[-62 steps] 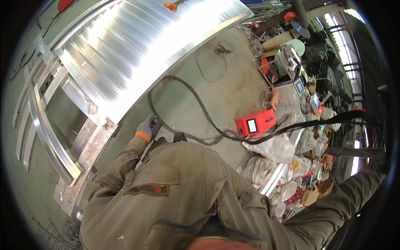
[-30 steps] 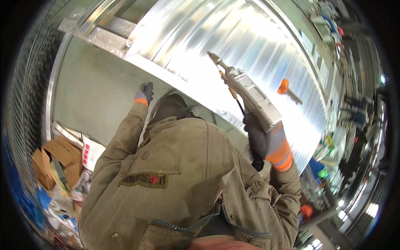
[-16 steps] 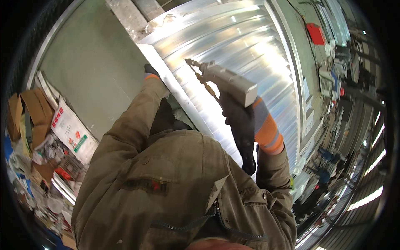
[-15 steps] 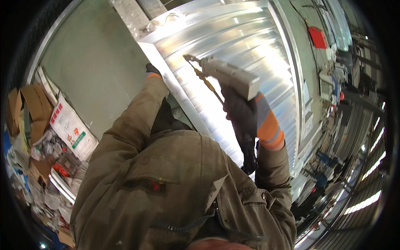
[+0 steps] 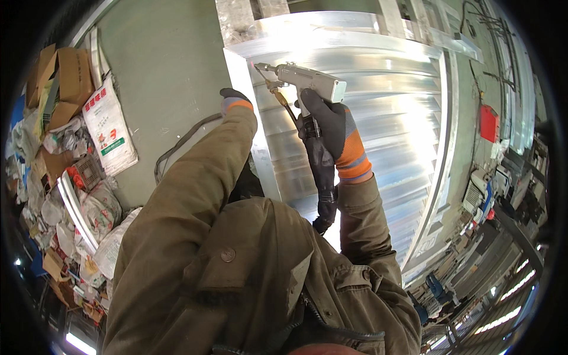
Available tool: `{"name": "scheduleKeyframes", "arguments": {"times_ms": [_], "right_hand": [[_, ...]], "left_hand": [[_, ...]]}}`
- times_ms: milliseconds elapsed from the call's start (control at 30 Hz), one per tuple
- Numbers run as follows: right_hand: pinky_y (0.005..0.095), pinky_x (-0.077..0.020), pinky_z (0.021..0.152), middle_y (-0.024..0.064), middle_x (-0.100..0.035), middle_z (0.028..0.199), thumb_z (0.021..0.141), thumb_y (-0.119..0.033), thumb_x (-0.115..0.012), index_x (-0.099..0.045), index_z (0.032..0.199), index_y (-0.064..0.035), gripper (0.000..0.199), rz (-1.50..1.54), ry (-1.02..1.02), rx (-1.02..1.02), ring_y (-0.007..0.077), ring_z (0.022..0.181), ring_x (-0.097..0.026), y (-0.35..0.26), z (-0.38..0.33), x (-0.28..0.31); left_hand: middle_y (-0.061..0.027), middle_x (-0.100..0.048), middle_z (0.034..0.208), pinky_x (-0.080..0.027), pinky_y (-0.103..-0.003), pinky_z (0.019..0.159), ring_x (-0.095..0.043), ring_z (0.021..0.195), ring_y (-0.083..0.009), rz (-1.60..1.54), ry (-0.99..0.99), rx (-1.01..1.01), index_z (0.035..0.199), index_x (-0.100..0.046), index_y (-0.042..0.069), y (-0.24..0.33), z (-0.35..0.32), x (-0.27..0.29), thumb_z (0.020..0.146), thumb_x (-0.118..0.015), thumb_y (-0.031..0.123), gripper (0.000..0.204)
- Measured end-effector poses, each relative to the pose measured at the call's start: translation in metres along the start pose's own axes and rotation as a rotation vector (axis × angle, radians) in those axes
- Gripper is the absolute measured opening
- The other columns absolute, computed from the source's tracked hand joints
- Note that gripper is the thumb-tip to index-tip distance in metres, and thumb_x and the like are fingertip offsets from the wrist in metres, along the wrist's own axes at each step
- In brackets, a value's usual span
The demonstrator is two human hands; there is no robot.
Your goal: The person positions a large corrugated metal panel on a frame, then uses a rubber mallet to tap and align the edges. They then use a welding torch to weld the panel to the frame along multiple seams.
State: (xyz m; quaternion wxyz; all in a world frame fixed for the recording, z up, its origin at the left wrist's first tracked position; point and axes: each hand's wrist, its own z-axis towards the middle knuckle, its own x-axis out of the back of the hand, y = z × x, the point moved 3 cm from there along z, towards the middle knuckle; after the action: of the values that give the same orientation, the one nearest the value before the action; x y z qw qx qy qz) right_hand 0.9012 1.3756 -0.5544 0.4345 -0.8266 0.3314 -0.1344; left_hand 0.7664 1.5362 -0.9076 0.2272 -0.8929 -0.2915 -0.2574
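At one o'clock, my gloved right hand (image 5: 326,121) has its fingers wrapped round the grip of a grey handheld welding gun (image 5: 309,80), just past twelve, over the ribbed metal panel (image 5: 370,139). The nozzle points toward ten o'clock; a black sheathed cable (image 5: 324,168) drops toward six. At eleven, my gloved left hand (image 5: 236,98) is just beside the panel's pale edge strip (image 5: 264,158); whether its fingers are spread or pressed together, I cannot tell.
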Motion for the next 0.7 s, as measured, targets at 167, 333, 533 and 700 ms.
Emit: {"name": "scheduleKeyframes", "arguments": {"times_ms": [167, 333, 533, 700], "right_hand": [[0.0325, -0.0539, 0.061, 0.0084, -0.072, 0.077, 0.109, -0.048, -0.07, -0.076, 0.113, 0.0015, 0.051, 0.015, -0.014, -0.121, 0.0165, 0.066, -0.069, 0.023, 0.026, 0.009], [0.0333, -0.0542, 0.062, 0.0101, -0.073, 0.077, 0.106, -0.047, -0.075, -0.076, 0.109, 0.0029, 0.05, 0.09, -0.013, -0.116, 0.0168, 0.066, -0.069, 0.027, 0.039, 0.012], [0.0339, -0.0543, 0.063, 0.0112, -0.073, 0.077, 0.105, -0.044, -0.078, -0.076, 0.108, 0.0036, 0.048, 0.112, -0.03, -0.079, 0.0175, 0.066, -0.068, 0.03, 0.045, 0.01], [0.034, -0.0541, 0.062, 0.0115, -0.072, 0.076, 0.104, -0.042, -0.079, -0.076, 0.111, 0.0039, 0.047, 0.143, -0.024, -0.073, 0.0179, 0.065, -0.068, 0.031, 0.05, 0.007]], "left_hand": [[-0.0028, -0.066, 0.156, -0.056, -0.038, 0.093, -0.068, 0.132, -0.0194, 0.151, -0.026, -0.028, 0.162, -0.058, 0.016, -0.005, -0.004, -0.003, 0.11, -0.061, 0.031, 0.055], [-0.0005, -0.068, 0.154, -0.057, -0.035, 0.09, -0.069, 0.13, -0.016, 0.245, -0.045, -0.064, 0.161, -0.061, 0.017, -0.009, -0.01, -0.002, 0.11, -0.064, 0.026, 0.052], [0.0022, -0.07, 0.153, -0.058, -0.03, 0.086, -0.071, 0.128, -0.0119, 0.291, -0.058, -0.091, 0.16, -0.064, 0.019, -0.009, -0.004, -0.009, 0.109, -0.067, 0.019, 0.05], [0.0009, -0.069, 0.157, -0.059, -0.032, 0.087, -0.07, 0.131, -0.0141, 0.235, -0.137, -0.025, 0.163, -0.062, 0.018, -0.013, -0.009, 0.005, 0.111, -0.065, 0.016, 0.052]]}}
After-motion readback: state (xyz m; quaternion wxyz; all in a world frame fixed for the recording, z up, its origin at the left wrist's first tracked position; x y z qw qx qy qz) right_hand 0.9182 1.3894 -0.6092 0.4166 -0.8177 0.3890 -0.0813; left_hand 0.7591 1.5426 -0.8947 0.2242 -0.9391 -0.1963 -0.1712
